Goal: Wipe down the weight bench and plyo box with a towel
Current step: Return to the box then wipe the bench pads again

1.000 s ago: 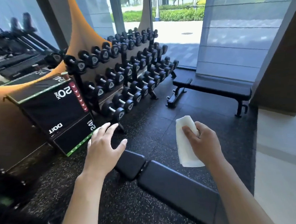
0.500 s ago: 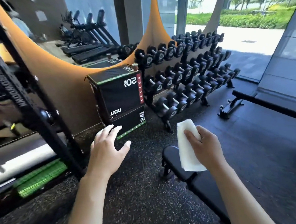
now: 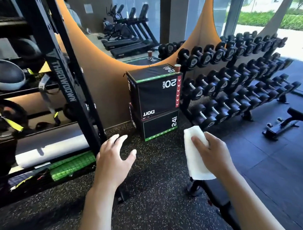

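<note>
Right hand (image 3: 214, 155) grips the folded white cloth towel (image 3: 195, 158). Left hand (image 3: 112, 160) hovers spread wide, holding nothing, short of the black padded plyo box (image 3: 155, 100).

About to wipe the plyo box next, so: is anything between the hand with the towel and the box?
Nothing visible blocks it. Only bare speckled floor lies between the right hand, holding the white towel, and the plyo box. A small cup stands at the box top's right corner, beside the dumbbell rack.

White towel (image 3: 195, 158) hangs folded; black plyo box (image 3: 157, 100) (stacked, upright) against wall; bench (image 3: 223, 208) probably lower right.
</note>
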{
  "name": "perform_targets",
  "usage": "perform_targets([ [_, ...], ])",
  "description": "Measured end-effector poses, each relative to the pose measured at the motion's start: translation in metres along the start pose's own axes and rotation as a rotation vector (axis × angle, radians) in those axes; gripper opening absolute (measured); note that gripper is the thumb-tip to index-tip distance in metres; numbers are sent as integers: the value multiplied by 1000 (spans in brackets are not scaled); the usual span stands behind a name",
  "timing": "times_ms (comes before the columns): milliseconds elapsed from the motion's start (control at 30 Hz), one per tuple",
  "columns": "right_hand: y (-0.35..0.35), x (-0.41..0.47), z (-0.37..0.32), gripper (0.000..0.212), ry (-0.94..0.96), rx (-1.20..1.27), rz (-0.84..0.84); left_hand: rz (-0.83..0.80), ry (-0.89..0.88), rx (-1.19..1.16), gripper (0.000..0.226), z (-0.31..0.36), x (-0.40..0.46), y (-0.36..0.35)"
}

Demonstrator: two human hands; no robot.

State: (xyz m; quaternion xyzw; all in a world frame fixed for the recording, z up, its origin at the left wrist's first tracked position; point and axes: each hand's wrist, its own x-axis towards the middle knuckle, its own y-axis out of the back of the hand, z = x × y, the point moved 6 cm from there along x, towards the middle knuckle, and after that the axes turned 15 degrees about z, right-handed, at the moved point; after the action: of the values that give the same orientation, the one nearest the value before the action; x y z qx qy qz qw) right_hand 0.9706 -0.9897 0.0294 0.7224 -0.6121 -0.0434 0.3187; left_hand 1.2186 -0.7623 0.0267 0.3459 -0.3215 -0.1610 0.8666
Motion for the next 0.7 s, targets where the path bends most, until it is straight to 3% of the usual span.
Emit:
perform_targets([
  [700, -83, 292, 91, 47, -25, 67, -29, -60, -40, 52, 59, 100, 218, -202],
])
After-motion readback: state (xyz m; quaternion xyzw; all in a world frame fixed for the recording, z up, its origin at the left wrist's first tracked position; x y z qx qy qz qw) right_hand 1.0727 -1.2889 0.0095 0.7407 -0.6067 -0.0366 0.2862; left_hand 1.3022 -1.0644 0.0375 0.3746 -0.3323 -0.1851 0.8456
